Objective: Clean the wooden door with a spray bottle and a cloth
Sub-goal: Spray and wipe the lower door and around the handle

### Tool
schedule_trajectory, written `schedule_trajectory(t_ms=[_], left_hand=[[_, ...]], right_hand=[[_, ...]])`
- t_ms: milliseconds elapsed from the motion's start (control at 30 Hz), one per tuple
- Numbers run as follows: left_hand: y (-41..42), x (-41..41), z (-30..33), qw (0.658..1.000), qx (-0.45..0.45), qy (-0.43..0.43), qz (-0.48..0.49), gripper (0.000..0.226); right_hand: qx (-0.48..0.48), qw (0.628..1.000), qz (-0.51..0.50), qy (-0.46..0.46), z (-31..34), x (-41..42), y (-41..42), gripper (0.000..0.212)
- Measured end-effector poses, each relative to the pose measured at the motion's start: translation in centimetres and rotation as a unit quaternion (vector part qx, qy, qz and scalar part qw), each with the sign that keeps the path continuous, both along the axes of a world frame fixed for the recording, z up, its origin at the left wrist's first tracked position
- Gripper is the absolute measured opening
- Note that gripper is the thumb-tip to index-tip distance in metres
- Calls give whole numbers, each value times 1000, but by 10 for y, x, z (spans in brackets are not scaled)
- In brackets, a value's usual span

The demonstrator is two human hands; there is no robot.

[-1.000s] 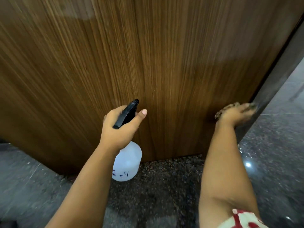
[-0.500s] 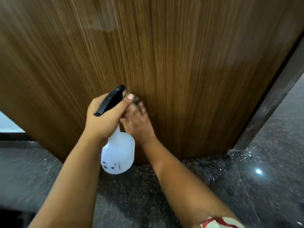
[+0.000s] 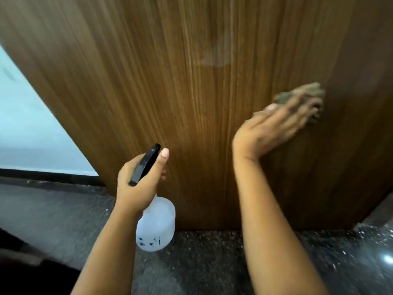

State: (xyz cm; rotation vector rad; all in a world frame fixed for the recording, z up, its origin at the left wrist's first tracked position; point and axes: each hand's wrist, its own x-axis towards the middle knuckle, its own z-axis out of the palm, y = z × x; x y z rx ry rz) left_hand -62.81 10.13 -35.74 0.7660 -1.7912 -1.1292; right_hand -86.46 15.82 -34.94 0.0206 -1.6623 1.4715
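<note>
A brown wooden door (image 3: 170, 81) with vertical grain fills most of the view. My left hand (image 3: 138, 184) grips the black trigger head of a white plastic spray bottle (image 3: 156, 226), which hangs below my fist close to the door's lower part. My right hand (image 3: 276, 126) presses a greenish-brown cloth (image 3: 297, 95) flat against the door on the right, fingers straight over it. The cloth and fingers are blurred by motion. Most of the cloth is hidden under my hand.
Dark speckled stone floor (image 3: 212, 262) runs along the door's bottom edge. A pale wall (image 3: 27, 135) with a dark skirting strip (image 3: 42, 176) shows past the door's left edge.
My right hand has swept the cloth from beside the spray bottle out to the right and upward across the door. The left hand and bottle stay roughly in place; the view has shifted.
</note>
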Motion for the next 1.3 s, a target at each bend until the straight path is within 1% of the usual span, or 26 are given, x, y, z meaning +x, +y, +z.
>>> schedule_trajectory(t_ms=[67,100,167,200,233,267,333,400,467,500,567,600,667,733,767,800,833,867,900,933,967,1000,1100,1167,1200,1300], left_hand=[[-15,8,16,1000,9,22,15,45],[-23,12,24,999,12,35,19,46],[-34,20,41,998,11,54,15,45],[-37,23,48,998,6,56,6,42],[-40,25,54,998,0,56,-6,37],[-43,28,59,998,-4,60,-11,34],[-51,34,68,998,-3,67,-7,42],[-58,36,73,998,2,65,-1,53],[-62,36,78,997,5,72,-8,53],[-63,34,80,997,4,74,-12,49],[-62,30,83,997,-7,74,-20,41],[-61,27,86,997,-14,76,-24,40],[-63,25,92,996,-23,79,-33,40],[-68,25,100,995,-16,89,-41,39],[-71,26,106,994,-11,99,-43,39],[-75,28,110,993,-10,108,-42,40],[-78,32,116,993,-13,112,-41,43],[-80,36,121,993,-23,110,-42,45],[-81,39,127,993,-32,106,-44,46],[-83,43,133,993,-38,99,-45,44],[-85,45,138,994,-40,93,-40,40],[-88,48,143,995,-37,90,-30,36],[-94,53,156,996,-32,88,-3,32],[-97,57,163,995,-35,98,3,33],[-97,59,166,994,-36,102,1,34],[-96,68,164,992,-33,119,18,40]], right_hand=[[192,968,44,153,-5,47,-38,53],[292,921,86,242,-13,72,-57,55],[446,794,172,375,-31,108,-82,53],[492,744,191,410,-34,115,-85,49],[515,714,205,427,-34,114,-83,46],[522,706,214,427,-26,111,-79,46],[494,750,172,404,3,87,-64,51],[413,846,70,328,42,47,-39,53],[208,957,32,200,84,8,-8,52],[83,988,24,129,104,-7,7,50],[-91,996,18,1,133,-20,21,50],[-128,991,15,-30,142,-15,18,50],[-80,997,-14,0,145,17,-6,48],[110,988,-6,110,123,59,-43,51],[246,952,8,182,108,81,-63,53],[373,885,37,276,91,101,-79,53],[484,791,82,365,78,113,-88,50],[572,683,106,441,70,118,-92,47],[624,599,120,487,72,119,-90,46],[646,559,123,505,81,117,-87,47],[635,565,127,512,94,113,-84,47],[604,601,119,510,111,106,-81,47],[514,776,33,364,178,69,-65,51],[354,902,17,246,217,49,-47,51],[270,943,19,193,231,44,-39,51],[137,985,8,102,244,57,-49,52]])
